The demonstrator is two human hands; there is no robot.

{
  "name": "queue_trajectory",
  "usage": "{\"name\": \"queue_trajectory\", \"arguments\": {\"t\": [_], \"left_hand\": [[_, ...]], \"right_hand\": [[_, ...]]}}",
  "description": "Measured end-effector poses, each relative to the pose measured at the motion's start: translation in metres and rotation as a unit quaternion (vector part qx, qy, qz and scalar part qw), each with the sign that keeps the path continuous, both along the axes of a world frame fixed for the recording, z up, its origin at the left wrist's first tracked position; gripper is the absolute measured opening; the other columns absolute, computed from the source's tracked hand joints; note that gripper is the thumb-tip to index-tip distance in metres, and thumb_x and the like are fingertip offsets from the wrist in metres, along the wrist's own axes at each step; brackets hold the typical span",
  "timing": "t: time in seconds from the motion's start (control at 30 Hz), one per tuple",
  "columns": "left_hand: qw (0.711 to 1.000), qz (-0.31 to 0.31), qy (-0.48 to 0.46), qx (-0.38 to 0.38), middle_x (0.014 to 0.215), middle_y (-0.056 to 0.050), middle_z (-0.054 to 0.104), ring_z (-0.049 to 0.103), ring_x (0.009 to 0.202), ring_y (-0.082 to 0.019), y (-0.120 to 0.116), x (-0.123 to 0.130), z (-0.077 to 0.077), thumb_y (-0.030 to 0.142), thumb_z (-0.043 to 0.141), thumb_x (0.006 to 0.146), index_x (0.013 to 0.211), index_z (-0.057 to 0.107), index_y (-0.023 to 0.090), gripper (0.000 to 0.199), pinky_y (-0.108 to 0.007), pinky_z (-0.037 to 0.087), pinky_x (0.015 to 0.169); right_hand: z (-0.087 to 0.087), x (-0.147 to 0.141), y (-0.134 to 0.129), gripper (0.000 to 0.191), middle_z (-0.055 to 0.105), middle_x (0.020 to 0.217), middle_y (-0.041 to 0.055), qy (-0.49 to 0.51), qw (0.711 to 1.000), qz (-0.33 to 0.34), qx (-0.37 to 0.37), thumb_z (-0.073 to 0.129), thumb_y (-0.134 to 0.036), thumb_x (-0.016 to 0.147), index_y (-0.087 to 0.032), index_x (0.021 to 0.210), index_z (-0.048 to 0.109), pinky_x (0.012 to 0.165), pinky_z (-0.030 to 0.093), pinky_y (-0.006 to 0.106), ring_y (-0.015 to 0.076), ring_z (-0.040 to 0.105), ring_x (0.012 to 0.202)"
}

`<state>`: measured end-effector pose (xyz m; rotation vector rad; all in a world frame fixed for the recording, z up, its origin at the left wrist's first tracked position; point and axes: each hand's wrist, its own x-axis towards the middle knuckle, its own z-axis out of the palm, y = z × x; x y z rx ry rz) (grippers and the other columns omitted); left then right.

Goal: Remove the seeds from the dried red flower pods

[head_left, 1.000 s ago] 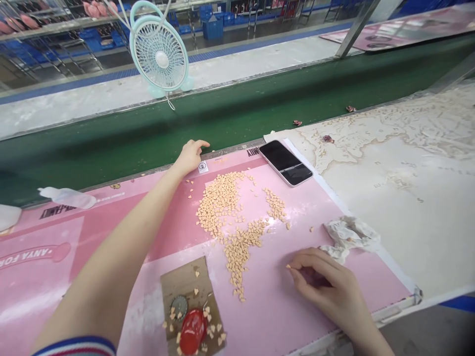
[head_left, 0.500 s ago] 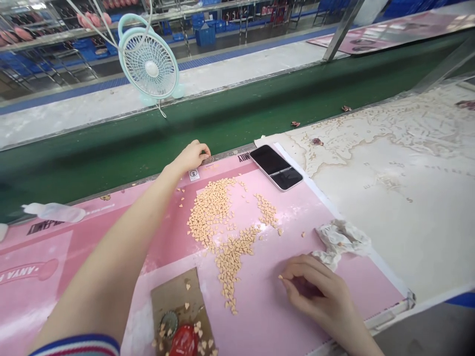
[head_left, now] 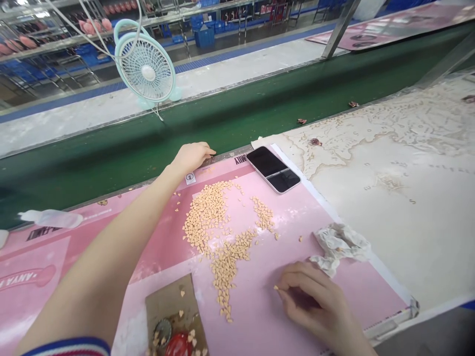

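My right hand [head_left: 313,301] is closed over the pink sheet, with a small tan heart-shaped piece [head_left: 276,288] pinched between thumb and forefinger. Several such pieces lie loose in a spread pile [head_left: 208,212] to its left, trailing toward me. At the far edge of the sheet, beside the green belt, rests my left hand [head_left: 195,154]. Its fingers are drawn together, and whatever they hold, if anything, is hidden. A brown cardboard piece [head_left: 156,301] near my left forearm carries a red shiny object [head_left: 178,344], a round dark cap [head_left: 162,330] and more tan pieces.
A phone-like device [head_left: 272,169] lies beyond the pile. Crumpled white tissue [head_left: 341,242] sits by my right hand. A squeeze bottle [head_left: 52,218] lies at the left. The green belt [head_left: 230,116] runs behind, with a light-blue fan [head_left: 146,69] above it.
My left hand's fingers have straightened a little toward the right at the sheet's far edge. My right hand still pinches its piece and has shifted slightly toward me. The view has moved slightly.
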<state>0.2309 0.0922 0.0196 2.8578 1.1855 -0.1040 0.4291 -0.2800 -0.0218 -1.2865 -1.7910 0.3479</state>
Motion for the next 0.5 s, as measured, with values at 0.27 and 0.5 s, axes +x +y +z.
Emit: {"name": "queue_trajectory", "arguments": {"t": [0.27, 0.5], "left_hand": [[0.995, -0.045, 0.082, 0.014, 0.136, -0.013, 0.069, 0.071, 0.118, -0.027, 0.003, 0.031, 0.006, 0.042, 0.071, 0.103, 0.135, 0.066, 0.017, 0.041, -0.05, 0.064, 0.101], [0.997, -0.041, -0.005, 0.065, 0.127, -0.011, 0.074, 0.073, 0.113, -0.025, -0.036, 0.026, 0.025, 0.036, 0.065, 0.106, 0.124, 0.071, 0.017, 0.027, -0.046, 0.063, 0.098]], "right_hand": [[0.005, -0.003, 0.001, 0.019, 0.071, 0.074, -0.0024, 0.016, 0.999, -0.021, 0.019, 0.059, -0.006, 0.093, -0.025, 0.09, 0.06, 0.058, 0.06, 0.022, 0.0125, 0.072, 0.062], [0.009, -0.003, 0.0, 0.019, 0.072, 0.074, -0.0028, 0.024, 0.999, -0.028, 0.006, 0.06, -0.007, 0.094, -0.025, 0.089, 0.061, 0.059, 0.059, 0.024, 0.013, 0.071, 0.061]]}}
